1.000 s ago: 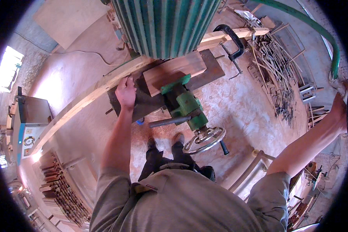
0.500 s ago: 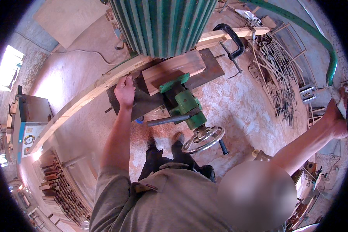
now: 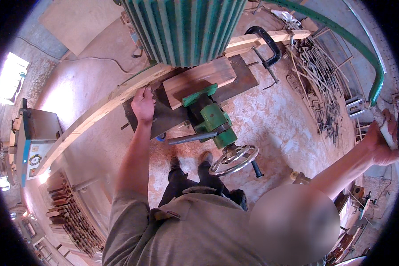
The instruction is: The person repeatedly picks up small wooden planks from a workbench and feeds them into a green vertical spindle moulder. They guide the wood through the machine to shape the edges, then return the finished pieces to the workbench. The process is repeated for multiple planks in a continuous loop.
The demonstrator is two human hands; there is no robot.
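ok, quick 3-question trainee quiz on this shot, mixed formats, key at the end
1. True or false: the left hand rests on the long wooden beam at the machine table.
2. What does the right hand grip? A) the handwheel B) a pale handle at the right edge of the view C) the black clamp
3. Fill in: the metal handwheel sits below the ____ coloured machine body.

Key: 1 true; 2 B, the pale handle; 3 green.
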